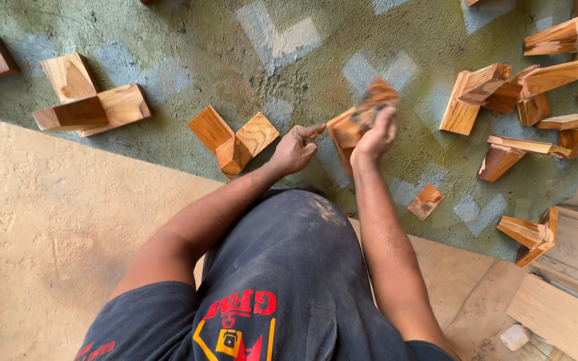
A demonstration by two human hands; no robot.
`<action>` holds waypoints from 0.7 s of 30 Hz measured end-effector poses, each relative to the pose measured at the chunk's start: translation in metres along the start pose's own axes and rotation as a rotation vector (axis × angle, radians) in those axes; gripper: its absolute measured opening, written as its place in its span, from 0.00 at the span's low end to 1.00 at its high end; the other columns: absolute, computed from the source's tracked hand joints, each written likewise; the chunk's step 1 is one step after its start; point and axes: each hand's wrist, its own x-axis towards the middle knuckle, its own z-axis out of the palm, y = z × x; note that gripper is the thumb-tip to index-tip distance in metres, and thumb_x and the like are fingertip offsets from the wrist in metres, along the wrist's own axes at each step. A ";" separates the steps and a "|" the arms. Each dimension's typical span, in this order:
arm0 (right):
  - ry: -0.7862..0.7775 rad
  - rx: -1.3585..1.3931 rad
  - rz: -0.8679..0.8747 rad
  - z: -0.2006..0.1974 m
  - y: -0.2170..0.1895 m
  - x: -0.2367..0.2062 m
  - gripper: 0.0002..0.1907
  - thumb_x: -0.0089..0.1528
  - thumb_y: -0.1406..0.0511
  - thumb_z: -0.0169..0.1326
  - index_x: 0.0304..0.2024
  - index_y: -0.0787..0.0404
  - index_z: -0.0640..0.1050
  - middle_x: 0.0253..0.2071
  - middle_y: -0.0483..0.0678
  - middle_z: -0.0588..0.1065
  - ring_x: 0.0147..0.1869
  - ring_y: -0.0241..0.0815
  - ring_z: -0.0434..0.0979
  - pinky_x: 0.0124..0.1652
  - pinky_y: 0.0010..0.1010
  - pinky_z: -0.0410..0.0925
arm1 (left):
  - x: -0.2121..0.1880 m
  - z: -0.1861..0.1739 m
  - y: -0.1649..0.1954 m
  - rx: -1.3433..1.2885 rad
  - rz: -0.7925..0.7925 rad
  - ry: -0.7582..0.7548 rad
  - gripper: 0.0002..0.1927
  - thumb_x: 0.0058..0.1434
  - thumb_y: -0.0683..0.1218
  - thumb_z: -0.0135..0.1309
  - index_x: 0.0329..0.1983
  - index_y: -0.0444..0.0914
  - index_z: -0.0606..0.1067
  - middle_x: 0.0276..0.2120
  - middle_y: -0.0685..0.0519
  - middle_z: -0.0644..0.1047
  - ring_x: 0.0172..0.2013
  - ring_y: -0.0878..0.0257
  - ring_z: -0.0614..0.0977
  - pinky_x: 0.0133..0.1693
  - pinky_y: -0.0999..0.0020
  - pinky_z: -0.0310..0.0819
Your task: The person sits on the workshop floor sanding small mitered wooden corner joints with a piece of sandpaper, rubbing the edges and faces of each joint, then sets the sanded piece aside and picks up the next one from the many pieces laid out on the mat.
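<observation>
Both hands (left hand [294,148], right hand [374,137]) grip a wooden block [348,127]

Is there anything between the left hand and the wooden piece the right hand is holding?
Nothing visible. The left hand sits right beside the wooden piece, its fingertips at the piece's left edge, and only bare green floor shows around them. The right hand grips the piece from its right side, partly covering it.
</observation>
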 end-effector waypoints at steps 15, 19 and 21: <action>0.186 -0.345 0.125 -0.009 0.005 0.016 0.36 0.71 0.47 0.37 0.73 0.63 0.59 0.74 0.57 0.60 0.76 0.49 0.64 0.70 0.39 0.58 | 0.048 0.023 0.024 -0.044 -0.137 -0.159 0.30 0.64 0.49 0.49 0.72 0.47 0.68 0.32 0.44 0.81 0.30 0.57 0.82 0.39 0.62 0.77; 0.149 -0.166 0.091 -0.006 0.003 0.018 0.35 0.73 0.50 0.36 0.74 0.67 0.56 0.75 0.60 0.60 0.78 0.50 0.62 0.72 0.38 0.57 | 0.060 0.027 0.028 0.140 0.045 -0.158 0.30 0.65 0.46 0.46 0.72 0.48 0.68 0.37 0.41 0.81 0.37 0.52 0.83 0.45 0.59 0.78; 0.124 -0.087 0.067 -0.006 0.004 0.019 0.35 0.73 0.52 0.36 0.74 0.69 0.54 0.76 0.61 0.59 0.79 0.50 0.60 0.73 0.37 0.56 | 0.061 0.029 0.029 0.248 0.188 -0.104 0.28 0.68 0.47 0.46 0.73 0.47 0.66 0.43 0.42 0.82 0.42 0.49 0.81 0.50 0.58 0.77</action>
